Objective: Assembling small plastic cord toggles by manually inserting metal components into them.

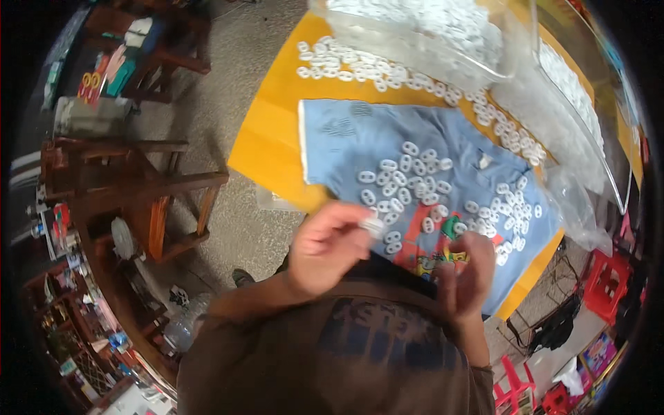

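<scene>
Being pinched in left hand (325, 250), white pieces (373, 226), loose ovals (416, 182) beyond, toward table (266, 135) far edge, right hand (472, 266), hold unclear.

The small pieces (416, 182) are white, oval and flat, with two holes each. Many lie loose on the blue shirt (415, 124), in different directions and some overlapping, in one group near its middle and another toward its right side. More white pieces, held at the fingertips of the left hand (326, 247), are blurred; their number cannot be told.
</scene>
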`<state>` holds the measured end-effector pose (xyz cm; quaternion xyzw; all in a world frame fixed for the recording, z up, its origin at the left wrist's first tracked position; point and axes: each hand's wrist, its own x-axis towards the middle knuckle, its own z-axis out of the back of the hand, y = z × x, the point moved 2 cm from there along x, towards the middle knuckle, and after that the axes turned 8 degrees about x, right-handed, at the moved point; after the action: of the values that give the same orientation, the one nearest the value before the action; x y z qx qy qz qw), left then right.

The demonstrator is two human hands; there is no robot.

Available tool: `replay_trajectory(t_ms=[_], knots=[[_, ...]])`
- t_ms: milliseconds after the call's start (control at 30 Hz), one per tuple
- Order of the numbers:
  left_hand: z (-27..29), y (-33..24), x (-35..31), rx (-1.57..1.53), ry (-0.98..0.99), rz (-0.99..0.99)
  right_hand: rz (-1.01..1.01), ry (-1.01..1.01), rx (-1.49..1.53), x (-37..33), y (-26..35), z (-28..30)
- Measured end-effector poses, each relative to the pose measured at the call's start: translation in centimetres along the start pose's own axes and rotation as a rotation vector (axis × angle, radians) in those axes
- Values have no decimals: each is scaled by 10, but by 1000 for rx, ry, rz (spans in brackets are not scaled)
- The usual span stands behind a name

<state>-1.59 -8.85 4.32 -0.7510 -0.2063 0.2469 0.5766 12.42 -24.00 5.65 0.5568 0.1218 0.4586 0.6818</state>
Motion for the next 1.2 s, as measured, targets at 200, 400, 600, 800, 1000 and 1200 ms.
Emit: replay_trajectory(t_ms=[200, 400, 600, 800, 1000, 1200], knots=[[124, 31, -34, 235, -763, -71, -256, -247, -6, -26, -12, 28], [200, 78, -59, 475, -937, -7, -186, -267, -102, -32, -15, 38], [137, -2, 6, 627, -951, -296, -104, -308, -112, -50, -21, 51], [1, -13, 76, 1022, -179, -562, -47, -295, -153, -58, -38, 53], [-62, 4, 126, 1441, 450, -688, -90, -332, -210, -55, -44, 54], [-51, 1, 132, 1511, 375, -715, -100, -335, -270, -48, -49, 57]])
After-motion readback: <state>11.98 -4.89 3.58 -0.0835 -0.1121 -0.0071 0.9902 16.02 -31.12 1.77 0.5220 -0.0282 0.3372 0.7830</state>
